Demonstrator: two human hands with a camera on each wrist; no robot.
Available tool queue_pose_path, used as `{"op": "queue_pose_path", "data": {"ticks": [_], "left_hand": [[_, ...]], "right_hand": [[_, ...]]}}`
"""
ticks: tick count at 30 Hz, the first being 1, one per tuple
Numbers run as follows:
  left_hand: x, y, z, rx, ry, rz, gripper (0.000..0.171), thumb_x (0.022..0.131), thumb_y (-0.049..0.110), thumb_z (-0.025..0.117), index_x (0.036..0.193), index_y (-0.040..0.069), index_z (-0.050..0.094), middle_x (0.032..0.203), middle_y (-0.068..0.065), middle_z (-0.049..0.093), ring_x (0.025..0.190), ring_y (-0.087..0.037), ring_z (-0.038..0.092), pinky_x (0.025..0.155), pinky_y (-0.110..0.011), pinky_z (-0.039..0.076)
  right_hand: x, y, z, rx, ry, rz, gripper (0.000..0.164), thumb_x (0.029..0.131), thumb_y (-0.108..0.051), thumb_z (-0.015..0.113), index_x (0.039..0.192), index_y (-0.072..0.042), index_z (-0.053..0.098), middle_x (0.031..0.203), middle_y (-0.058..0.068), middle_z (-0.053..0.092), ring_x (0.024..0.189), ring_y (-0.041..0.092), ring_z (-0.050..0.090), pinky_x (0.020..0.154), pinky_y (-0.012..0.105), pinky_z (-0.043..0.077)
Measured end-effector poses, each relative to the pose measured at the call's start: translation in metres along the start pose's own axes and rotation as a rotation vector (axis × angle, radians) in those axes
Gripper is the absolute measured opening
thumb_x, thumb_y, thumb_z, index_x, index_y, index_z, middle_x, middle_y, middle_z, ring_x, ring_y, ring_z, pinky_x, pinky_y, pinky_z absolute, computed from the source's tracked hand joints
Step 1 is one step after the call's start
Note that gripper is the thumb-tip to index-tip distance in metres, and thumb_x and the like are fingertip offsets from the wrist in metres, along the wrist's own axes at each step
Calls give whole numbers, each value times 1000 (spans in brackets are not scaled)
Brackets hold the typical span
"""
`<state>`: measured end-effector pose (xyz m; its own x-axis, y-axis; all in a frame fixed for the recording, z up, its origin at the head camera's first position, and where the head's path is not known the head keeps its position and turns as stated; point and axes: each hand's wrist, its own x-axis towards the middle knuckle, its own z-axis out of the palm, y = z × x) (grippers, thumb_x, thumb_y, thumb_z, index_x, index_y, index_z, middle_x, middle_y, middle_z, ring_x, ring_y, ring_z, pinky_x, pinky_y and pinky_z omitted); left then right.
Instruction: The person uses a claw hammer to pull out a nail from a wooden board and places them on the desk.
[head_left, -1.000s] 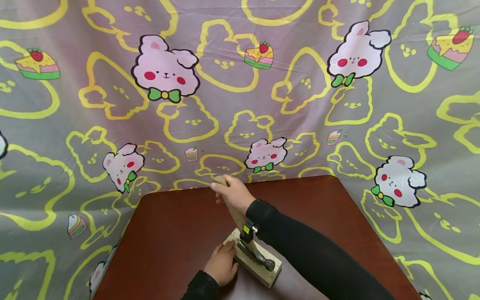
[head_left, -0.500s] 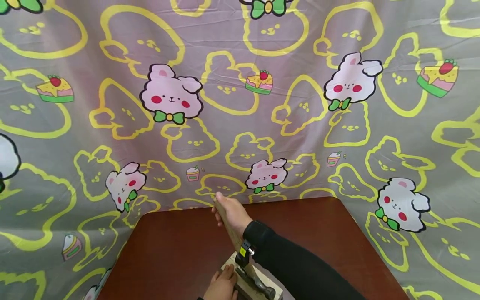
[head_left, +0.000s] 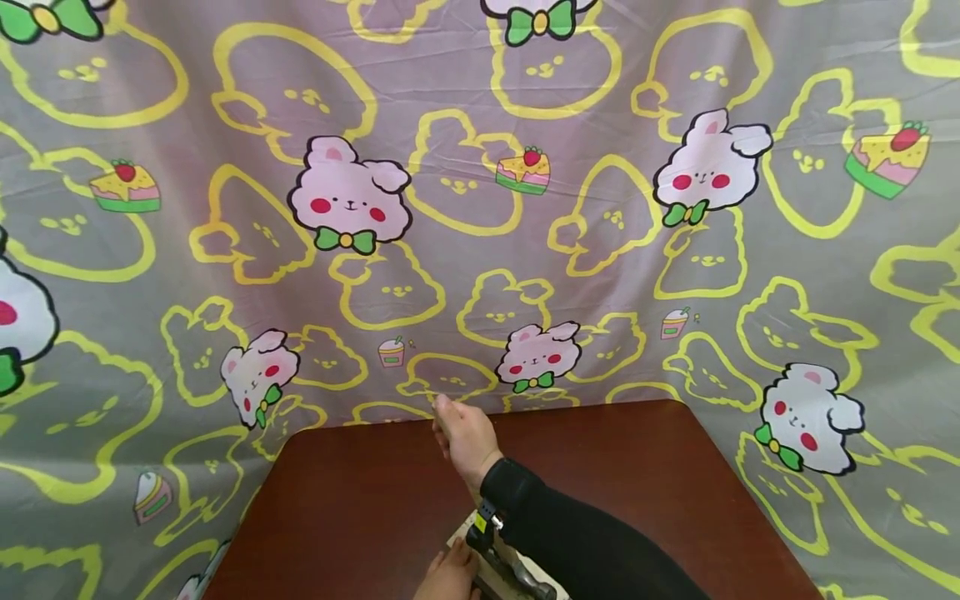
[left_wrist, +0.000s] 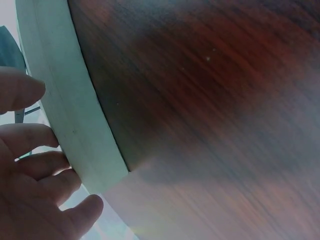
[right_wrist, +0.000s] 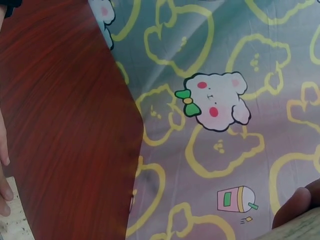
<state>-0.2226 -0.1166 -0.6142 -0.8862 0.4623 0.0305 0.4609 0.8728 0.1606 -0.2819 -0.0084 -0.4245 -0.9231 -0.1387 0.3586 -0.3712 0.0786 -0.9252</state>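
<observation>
L hand [head_left: 452,573] is resting loose on the near L edge of wooden block [left_wrist: 70,95], fingers touching, not clenching. Hammer [head_left: 525,577] is sitting w/ its head over the block, just R of L hand, which is nearer the head; can't tell if it's touching wood. Its handle [right_wrist: 300,227] is slanting up & away; R hand [head_left: 468,437] is gripping the far end, thumb pointing up, forearm [head_left: 592,521] reaching diag. from lower R. Table [head_left: 360,500] is stretching beyond, then cloth [head_left: 450,250].
</observation>
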Motion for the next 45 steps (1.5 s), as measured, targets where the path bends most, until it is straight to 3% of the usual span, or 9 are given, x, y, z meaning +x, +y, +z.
{"op": "queue_pose_path", "data": {"ticks": [9,15,21,24,28,32,35,40,45], "left_hand": [[7,8,-11,-84,-107,-56,39,84,23,70,117,4,68,128,-14,58,129,-36,45,95,-60,39],[6,7,-9,-109,-90,-63,40,82,21,71,118,4,68,133,-19,55,129,-39,45,93,-62,39],[2,5,-7,-57,-21,-32,40,81,22,73,116,3,69,133,-20,55,126,-37,48,90,-59,42],[2,6,-6,-74,-20,-34,42,80,22,73,116,2,69,133,-20,55,126,-38,48,90,-60,43],[5,6,-8,-129,-99,-73,45,82,23,72,122,1,66,136,-18,53,129,-38,44,93,-61,40],[7,5,-10,-142,-120,-74,47,83,23,72,122,-2,66,137,-20,51,130,-40,43,94,-61,39],[7,5,-9,-132,-110,-63,49,83,24,72,122,-4,65,138,-21,51,129,-40,44,95,-61,39],[8,5,-5,-110,-107,-58,50,84,25,71,123,-5,64,138,-21,51,129,-40,44,94,-59,41],[7,5,-3,-43,-17,29,49,81,24,73,119,-7,65,132,-25,53,123,-44,49,86,-49,51]], "right_hand": [[1,-2,-2,147,59,71,59,98,-47,51,75,7,61,55,5,48,45,16,43,45,27,33],[-3,-1,-4,183,60,58,58,98,-47,51,73,4,60,56,3,49,45,15,43,45,25,33],[-8,-3,-6,177,51,26,55,101,-42,48,73,4,60,57,5,49,46,16,44,46,25,34],[-10,-5,-8,170,46,12,53,103,-35,47,74,7,61,59,12,50,47,17,44,46,25,35],[-15,-15,-12,177,43,-4,50,105,-27,44,77,13,59,63,26,50,50,21,44,47,24,36],[-23,-33,-17,194,43,-11,48,104,-22,44,79,17,57,67,33,49,52,24,44,48,23,37],[-27,-40,-20,206,38,-29,46,104,-19,44,78,16,57,67,33,48,52,24,44,49,24,38],[-22,-17,-21,239,35,-30,46,104,-23,46,78,14,58,63,23,49,53,24,44,49,28,38],[-22,-6,-23,289,53,-48,46,102,-27,49,77,11,58,61,15,48,51,22,43,47,29,38]]}}
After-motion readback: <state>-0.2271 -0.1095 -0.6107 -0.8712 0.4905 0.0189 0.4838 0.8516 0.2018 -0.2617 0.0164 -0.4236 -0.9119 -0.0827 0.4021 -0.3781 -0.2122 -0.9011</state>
